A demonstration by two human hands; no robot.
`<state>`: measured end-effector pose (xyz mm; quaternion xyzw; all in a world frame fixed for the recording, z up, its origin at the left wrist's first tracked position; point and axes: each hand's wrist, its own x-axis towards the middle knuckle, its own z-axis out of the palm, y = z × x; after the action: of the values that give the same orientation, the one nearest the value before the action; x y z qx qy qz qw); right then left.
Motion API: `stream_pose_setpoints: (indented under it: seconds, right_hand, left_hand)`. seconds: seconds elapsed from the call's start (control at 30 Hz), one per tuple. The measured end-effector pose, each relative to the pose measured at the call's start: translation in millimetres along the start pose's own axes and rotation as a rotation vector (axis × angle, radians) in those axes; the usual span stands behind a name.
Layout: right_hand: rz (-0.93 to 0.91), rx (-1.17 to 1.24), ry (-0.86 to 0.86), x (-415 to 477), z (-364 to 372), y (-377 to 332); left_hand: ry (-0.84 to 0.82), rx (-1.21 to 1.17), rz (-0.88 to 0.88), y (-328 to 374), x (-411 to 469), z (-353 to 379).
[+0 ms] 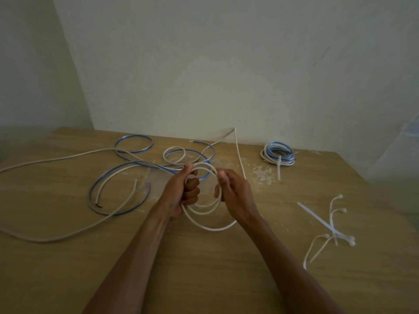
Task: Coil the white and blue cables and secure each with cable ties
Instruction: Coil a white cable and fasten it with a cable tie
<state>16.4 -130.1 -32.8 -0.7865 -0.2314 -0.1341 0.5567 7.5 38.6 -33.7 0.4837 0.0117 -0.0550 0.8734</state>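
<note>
Winding the white cable into a hand-held coil

The left hand (179, 193) is clamped in a fist around the left side of the white coil (210, 228), which is held just above the table (204, 279). The right hand (235, 193) pinches the opposite side between thumb and curled fingers. About 3 loops are gathered. To do this well, I would keep the left grip fixed as the anchor, let the right hand feed each new turn at a matching size, and give the stiff cable a slight twist so the loops lie flat. The blue cable (133, 136) lies loose at the far left. 1 tied bundle (277, 152) sits at the far right, and spare cable ties (322, 219) lie near the right forearm.
</note>
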Motion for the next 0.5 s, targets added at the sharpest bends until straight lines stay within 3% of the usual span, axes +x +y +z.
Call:
stream_pose_setpoints:
  seconds: [0.13, 0.23, 0.37, 0.5]
  right_hand:
    - [-0.103, -0.345, 0.023, 0.0, -0.6, 7.4]
    - [-0.185, -0.536, 0.116, 3.0, -2.2, 12.9]
    - [-0.24, -0.478, -0.014, 1.2, -1.8, 8.0]
    - [-0.293, -0.459, 0.058, 1.8, -2.2, 12.7]
  left_hand:
    - [0.081, 0.105, 0.006, -1.3, 0.3, -1.4]
    - [0.017, 0.014, -0.081, -2.1, 0.6, -0.6]
    - [-0.016, -0.003, -0.119, -1.0, -0.2, -2.6]
    - [-0.01, 0.073, -0.108, -1.9, -1.0, -0.9]
